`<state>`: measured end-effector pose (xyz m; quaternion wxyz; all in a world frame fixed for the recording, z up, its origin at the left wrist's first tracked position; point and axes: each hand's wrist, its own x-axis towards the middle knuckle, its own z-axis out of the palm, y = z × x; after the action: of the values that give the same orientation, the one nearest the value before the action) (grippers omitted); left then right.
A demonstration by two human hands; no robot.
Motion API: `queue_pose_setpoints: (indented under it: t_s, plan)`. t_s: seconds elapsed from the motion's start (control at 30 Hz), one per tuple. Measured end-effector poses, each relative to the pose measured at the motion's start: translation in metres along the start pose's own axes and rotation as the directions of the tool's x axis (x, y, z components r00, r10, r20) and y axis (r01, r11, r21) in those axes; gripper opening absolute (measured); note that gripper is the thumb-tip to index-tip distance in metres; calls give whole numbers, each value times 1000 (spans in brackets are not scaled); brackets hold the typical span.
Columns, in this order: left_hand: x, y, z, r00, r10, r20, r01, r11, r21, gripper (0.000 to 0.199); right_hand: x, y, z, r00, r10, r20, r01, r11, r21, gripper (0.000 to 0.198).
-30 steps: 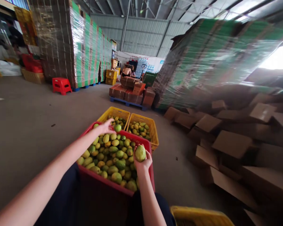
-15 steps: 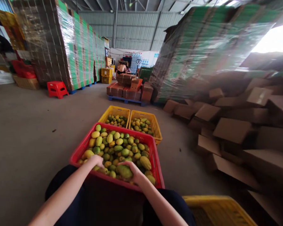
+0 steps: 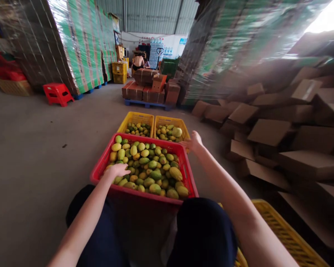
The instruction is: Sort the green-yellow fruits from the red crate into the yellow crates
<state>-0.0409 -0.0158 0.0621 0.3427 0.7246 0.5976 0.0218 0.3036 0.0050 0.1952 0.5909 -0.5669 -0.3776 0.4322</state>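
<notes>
A red crate (image 3: 190,174) in front of my knees is full of oval green and yellow fruits (image 3: 144,160) that look like small papayas. Over its left side hovers my left hand (image 3: 118,170), fingers stretched out and nothing in them. My right hand (image 3: 193,142) reaches past the crate's far right corner, open, at the edge of the right yellow crate (image 3: 187,130). Just beyond its fingertips is a large pale green papaya (image 3: 177,132), apart from the hand; whether it rests on the other fruits there, I cannot tell. The left yellow crate (image 3: 123,122) also holds such fruits.
Cardboard boxes (image 3: 269,133) lie heaped on the right. Another yellow crate (image 3: 289,230) stands by my right knee. Ahead are boxes on a blue pallet (image 3: 147,104) and a person (image 3: 138,61) farther back. A red stool (image 3: 58,94) stands left, near wrapped stacks (image 3: 80,48).
My right hand has let go of the large papaya and moved forward and right to the right yellow crate. My left hand has lifted slightly off the fruits. The view has tilted down.
</notes>
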Motion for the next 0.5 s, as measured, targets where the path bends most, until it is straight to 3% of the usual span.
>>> queue_pose_setpoints:
  t_s: [0.07, 0.13, 0.2, 0.23, 0.3, 0.37, 0.43, 0.5]
  plan:
    - [-2, -1, -2, 1000, -11, 12, 11, 1000, 1, 33, 7, -9, 5, 998, 54, -26, -56, 996, -63, 31]
    - [-4, -3, -2, 999, -26, 23, 26, 1000, 3, 34, -10, -9, 11, 996, 88, 18, -85, 988, -126, 7]
    - [-5, -4, -2, 999, -38, 27, 38, 999, -4, 33, -46, -5, 13, 984, 89, 155, -60, 982, -180, 15]
    - [-5, -4, -1, 999, -41, 26, 41, 999, -12, 33, -68, -4, 11, 940, 38, 340, 36, 977, -209, 22]
    - [-5, -5, 2, 999, -48, 25, 48, 998, -35, 32, -116, -1, -1, 798, -72, 599, 184, 975, -128, 26]
    - [-4, -4, 4, 998, -53, 23, 54, 996, -65, 31, -163, 1, -21, 720, -161, 675, 215, 977, 4, 13]
    - [-1, -2, 7, 998, -55, 17, 57, 993, -100, 30, -203, 4, -43, 714, -223, 664, 263, 964, 42, 12]
    - [2, 1, 8, 999, -54, 5, 54, 989, -134, 28, -233, 8, -61, 746, -216, 630, 300, 954, -28, 19]
